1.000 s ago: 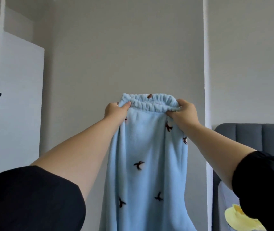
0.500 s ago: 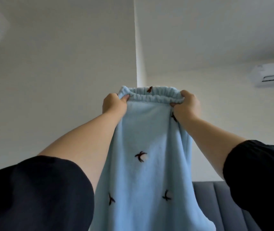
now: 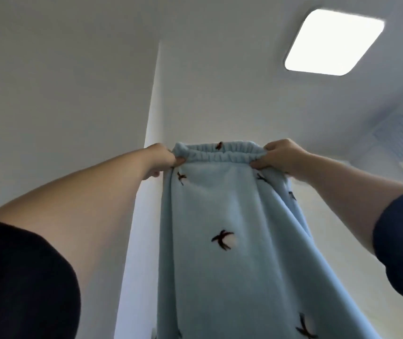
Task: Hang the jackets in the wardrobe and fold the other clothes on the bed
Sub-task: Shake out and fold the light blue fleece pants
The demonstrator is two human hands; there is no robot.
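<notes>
My left hand (image 3: 163, 159) and right hand (image 3: 280, 155) hold the pale blue fleece trousers (image 3: 220, 216) aloft by the elastic waistband (image 3: 216, 155), with my fingers (image 3: 179, 159) clamped on its left and right ends. The cloth hangs free between my arms. Far behind, a wall corner (image 3: 154, 99) rises left of centre, and a ceiling light (image 3: 333, 42) glows at upper right.

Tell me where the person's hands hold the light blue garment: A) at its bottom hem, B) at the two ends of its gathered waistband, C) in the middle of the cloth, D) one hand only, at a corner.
B: the left hand and the right hand each grip one end of the elastic waistband, and the light blue garment hangs down between the arms.
</notes>
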